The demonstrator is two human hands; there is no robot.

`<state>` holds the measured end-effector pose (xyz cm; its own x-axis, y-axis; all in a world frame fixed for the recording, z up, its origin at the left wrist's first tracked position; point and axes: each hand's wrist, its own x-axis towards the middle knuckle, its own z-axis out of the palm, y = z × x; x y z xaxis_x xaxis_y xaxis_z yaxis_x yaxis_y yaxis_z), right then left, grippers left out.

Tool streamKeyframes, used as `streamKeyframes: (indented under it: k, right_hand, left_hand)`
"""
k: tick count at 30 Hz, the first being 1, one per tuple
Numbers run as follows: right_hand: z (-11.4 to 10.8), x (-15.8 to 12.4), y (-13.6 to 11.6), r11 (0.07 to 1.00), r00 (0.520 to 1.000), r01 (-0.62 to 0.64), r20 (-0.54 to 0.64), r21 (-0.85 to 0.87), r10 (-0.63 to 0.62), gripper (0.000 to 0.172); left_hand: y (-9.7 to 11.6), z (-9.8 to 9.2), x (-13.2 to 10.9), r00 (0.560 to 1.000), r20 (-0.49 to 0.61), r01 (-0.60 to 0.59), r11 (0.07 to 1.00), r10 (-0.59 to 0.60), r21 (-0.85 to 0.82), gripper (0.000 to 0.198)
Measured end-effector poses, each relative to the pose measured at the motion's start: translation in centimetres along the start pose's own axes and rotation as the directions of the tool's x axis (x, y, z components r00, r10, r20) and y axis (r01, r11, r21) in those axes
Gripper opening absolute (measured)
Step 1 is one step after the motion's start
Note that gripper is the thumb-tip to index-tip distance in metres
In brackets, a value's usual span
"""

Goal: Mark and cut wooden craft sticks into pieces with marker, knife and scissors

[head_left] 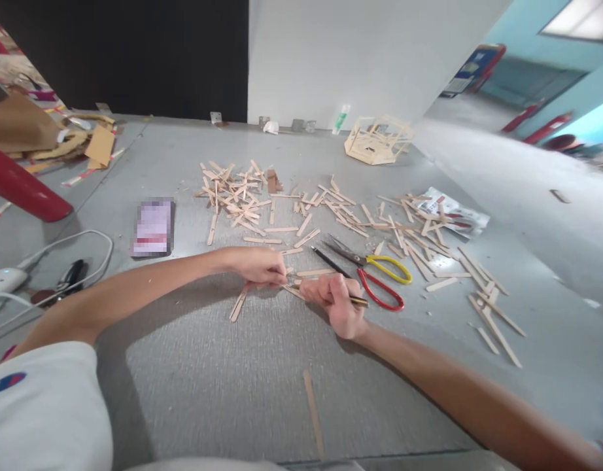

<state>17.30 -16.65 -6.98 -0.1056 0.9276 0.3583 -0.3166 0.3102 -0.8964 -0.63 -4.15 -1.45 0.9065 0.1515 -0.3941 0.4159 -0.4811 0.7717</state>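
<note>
My left hand (262, 267) is closed in a pinch at the end of a small wooden craft stick (295, 292), just above the table. My right hand (338, 299) is wrapped round a pencil (359, 301), whose dark back end sticks out beside the palm. Its tip lies close to the stick between my hands, and I cannot tell if they touch. Marked craft sticks (239, 303) lie under my left hand. Scissors (384, 278) with one yellow and one red handle rest just beyond my right hand, with a black pen (331, 260) alongside.
Loose craft sticks (235, 190) are heaped across the grey table (198, 386). A stick framework (375, 140) and a small bottle (341, 119) stand at the back. A phone (153, 227) lies left, near a white cable (110, 245). A plastic packet (458, 212) lies right.
</note>
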Motion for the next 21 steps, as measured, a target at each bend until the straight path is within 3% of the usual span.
streamKeyframes:
  k: [7, 14, 17, 21]
  right_hand:
    - [-0.1, 0.0, -0.1, 1.0, 1.0, 0.009, 0.002, 0.027, -0.009, 0.062]
    - [-0.1, 1.0, -0.7, 0.986, 0.982, -0.136, -0.122, 0.095, 0.147, 0.07]
    - [-0.4, 2.2, -0.9, 0.935, 0.918, -0.275, -0.227, 0.224, 0.324, 0.068]
    - [-0.9, 3.6, -1.0, 0.795, 0.772, -0.42, -0.288, 0.437, 0.566, 0.064]
  left_hand:
    - [-0.1, 0.0, 0.0, 0.999, 0.016, 0.04, 0.999, -0.04, -0.024, 0.031]
    - [-0.2, 0.1, 0.0, 0.999, 0.015, 0.044, 0.999, -0.044, -0.005, 0.031]
    - [0.0, 0.3, 0.0, 0.999, -0.005, 0.041, 0.999, -0.041, 0.006, 0.031]
    - [0.4, 0.6, 0.1, 0.999, -0.006, 0.039, 0.999, -0.039, 0.025, 0.029]
